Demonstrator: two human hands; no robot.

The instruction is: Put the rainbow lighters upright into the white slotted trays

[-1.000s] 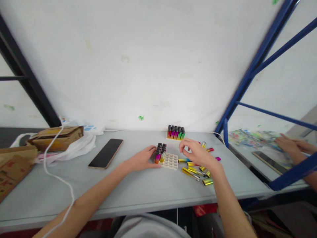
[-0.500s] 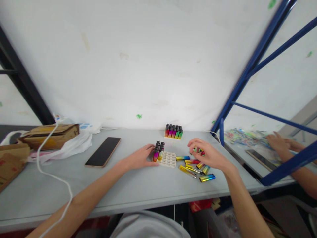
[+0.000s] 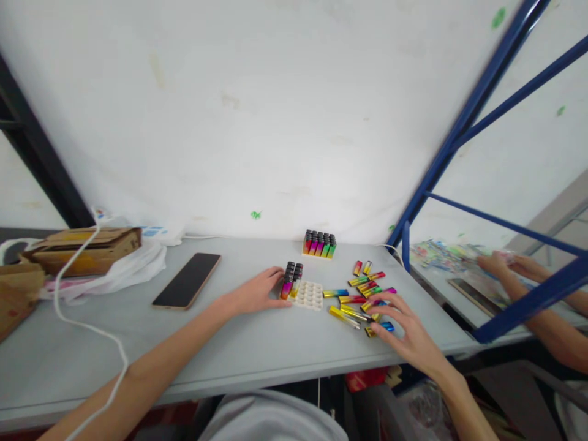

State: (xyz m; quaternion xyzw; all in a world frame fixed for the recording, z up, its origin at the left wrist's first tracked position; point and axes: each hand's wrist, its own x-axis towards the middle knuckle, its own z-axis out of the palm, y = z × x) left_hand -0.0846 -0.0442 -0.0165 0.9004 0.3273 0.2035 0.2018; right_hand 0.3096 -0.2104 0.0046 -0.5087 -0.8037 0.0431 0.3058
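Observation:
My left hand (image 3: pixel 263 290) grips the left side of a white tray (image 3: pixel 310 295) with round holes, thumb at the near edge and fingers at the far side. Two rows of lighters (image 3: pixel 291 280) with black tops stand upright in the tray's left part; the holes to the right show bare. Over the right side of a loose pile of shiny multicoloured lighters (image 3: pixel 351 299), my right hand (image 3: pixel 404 331) reaches with thumb and fingers apart. A lighter with a blue end (image 3: pixel 386 326) lies partly under that hand. Whether its fingertips touch a lighter I cannot tell.
A full block of upright lighters (image 3: pixel 318 244) stands near the wall. A phone (image 3: pixel 187 280) lies left of my left hand, with cardboard boxes (image 3: pixel 87 250) and a white cable (image 3: pixel 87 324) beyond. Blue frame bars (image 3: pixel 441 165) rise at right; another person's hands (image 3: pixel 500 263) are behind them.
My right hand has moved down and toward me over the loose lighters, its fingers spreading and uncovering lighters at the back of the pile. My left hand stays at the tray.

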